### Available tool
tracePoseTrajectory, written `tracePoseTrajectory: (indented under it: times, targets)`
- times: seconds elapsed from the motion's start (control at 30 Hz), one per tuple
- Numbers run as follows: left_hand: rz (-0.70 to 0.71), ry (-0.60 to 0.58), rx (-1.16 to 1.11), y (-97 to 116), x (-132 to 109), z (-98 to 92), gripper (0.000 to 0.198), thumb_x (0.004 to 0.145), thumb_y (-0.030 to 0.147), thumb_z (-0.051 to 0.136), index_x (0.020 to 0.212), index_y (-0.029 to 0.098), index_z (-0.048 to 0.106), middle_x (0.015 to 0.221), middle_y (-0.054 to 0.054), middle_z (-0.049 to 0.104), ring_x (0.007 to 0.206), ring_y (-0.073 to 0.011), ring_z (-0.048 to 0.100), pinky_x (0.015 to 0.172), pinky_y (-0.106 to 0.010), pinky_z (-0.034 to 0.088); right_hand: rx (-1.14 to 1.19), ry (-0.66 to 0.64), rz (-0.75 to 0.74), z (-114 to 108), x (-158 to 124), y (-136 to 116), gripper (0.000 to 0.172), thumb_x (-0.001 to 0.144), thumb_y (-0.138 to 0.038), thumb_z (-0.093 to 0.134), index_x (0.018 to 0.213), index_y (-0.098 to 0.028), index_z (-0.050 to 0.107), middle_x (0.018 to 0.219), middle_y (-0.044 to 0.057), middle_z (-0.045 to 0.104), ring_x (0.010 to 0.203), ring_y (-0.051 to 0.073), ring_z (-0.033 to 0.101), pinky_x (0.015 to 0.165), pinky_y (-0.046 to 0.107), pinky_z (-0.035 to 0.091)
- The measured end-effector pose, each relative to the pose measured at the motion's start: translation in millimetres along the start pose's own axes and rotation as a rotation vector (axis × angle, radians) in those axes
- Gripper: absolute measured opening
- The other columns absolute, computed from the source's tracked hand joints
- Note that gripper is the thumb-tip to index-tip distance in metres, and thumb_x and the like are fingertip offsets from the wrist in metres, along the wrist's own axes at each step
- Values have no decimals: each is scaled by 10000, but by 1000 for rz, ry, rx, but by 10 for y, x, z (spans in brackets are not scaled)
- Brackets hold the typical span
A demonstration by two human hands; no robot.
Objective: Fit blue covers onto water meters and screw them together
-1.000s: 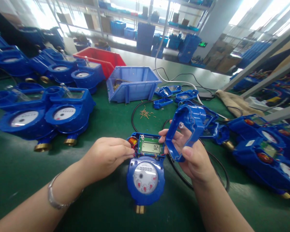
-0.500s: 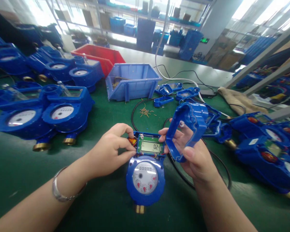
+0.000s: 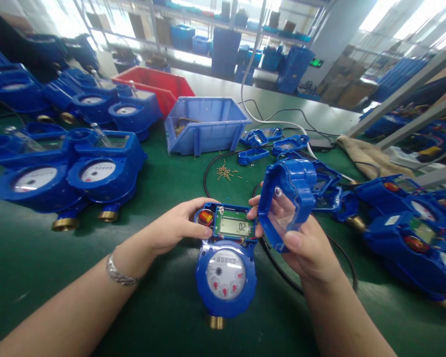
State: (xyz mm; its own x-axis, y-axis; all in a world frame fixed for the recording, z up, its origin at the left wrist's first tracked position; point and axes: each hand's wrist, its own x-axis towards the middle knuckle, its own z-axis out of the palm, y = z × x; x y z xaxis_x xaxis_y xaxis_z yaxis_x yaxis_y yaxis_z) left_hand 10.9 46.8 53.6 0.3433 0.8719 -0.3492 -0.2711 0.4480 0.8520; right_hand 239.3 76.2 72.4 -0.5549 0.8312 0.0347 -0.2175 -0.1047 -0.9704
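A blue water meter (image 3: 225, 270) lies on the green table in front of me, its upper housing uncovered to show an LCD display (image 3: 234, 226) and a round orange part (image 3: 205, 216). My left hand (image 3: 174, 228) grips the left side of that open housing, fingers curled round its edge by the orange part. My right hand (image 3: 301, 243) holds a blue plastic cover with a clear window (image 3: 287, 198) upright, just right of the display, with its fingertips touching the housing's right edge.
Finished blue meters (image 3: 63, 173) crowd the left side, and more meters (image 3: 405, 228) lie at the right. A light-blue bin (image 3: 206, 124) and a red bin (image 3: 154, 84) stand behind. Loose screws (image 3: 225, 172), spare covers (image 3: 267, 141) and a black cable (image 3: 208, 171) lie mid-table.
My left hand has turned from pinching at the orange part to gripping the housing's left edge. The cover in my right hand has dropped slightly nearer the display.
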Motion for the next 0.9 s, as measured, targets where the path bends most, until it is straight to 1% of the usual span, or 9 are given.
tracePoseTrajectory:
  times: [0.13,0.23,0.3,0.4,0.5,0.6,0.7,0.8,0.9]
  targets:
    - [21,96,-88,-68,27,70,544,477,62,667,1007,149,582,862,-36,695,809,-204,630,752,-316,466,-16,4,18,-4,17,-29,532,660,-426,750,1147,-297,578,1015,37,594,879,190,580,643,261,498]
    - [31,171,-128,-109,33,129,566,452,44,597,1005,164,580,801,-11,681,786,-203,628,715,-303,468,-70,-9,22,24,10,-76,490,687,-451,724,1123,-275,584,1007,41,598,793,169,591,653,275,509]
    - [37,213,-141,-126,29,162,577,452,40,562,1011,178,578,785,-3,675,781,-203,629,709,-301,473,-141,11,-6,63,-15,-123,489,709,-458,707,1136,-269,565,1032,47,595,787,168,599,657,280,522]
    - [63,258,-144,-147,22,201,561,458,47,532,1000,182,584,788,-5,677,765,-194,626,694,-290,478,-361,104,-67,120,-72,-193,556,714,-421,721,1207,-289,500,1116,51,580,938,205,605,738,302,539]
    - [101,272,-153,-173,23,227,532,467,54,512,978,181,582,753,6,676,725,-180,621,677,-281,482,-696,149,-104,137,-111,-223,639,729,-380,715,1296,-308,428,1250,59,525,1105,238,549,903,363,496]
    - [140,275,-127,-200,27,238,500,497,49,496,973,179,578,727,18,668,698,-166,613,672,-277,478,-1001,99,-181,141,-86,-206,669,741,-371,691,1332,-242,406,1303,99,476,1161,256,505,974,388,453]
    - [180,291,-74,-210,21,245,480,547,41,509,1004,169,581,788,4,684,741,-169,621,712,-285,477,-1165,22,-270,182,-11,-174,626,739,-327,668,1297,-142,453,1241,144,487,1140,249,508,952,357,473]
    - [205,296,-51,-203,7,259,445,593,60,556,1026,153,593,862,-22,702,835,-194,633,771,-303,475,-1221,-9,-297,247,60,-154,551,731,-280,647,1233,-94,518,1181,156,495,1100,240,520,939,353,480]
    - [241,277,-61,-208,0,262,396,629,106,617,1023,140,606,921,-44,709,913,-220,627,821,-322,471,-1192,-38,-294,291,95,-146,539,725,-269,644,1220,-92,528,1173,155,500,1098,241,517,947,368,473]
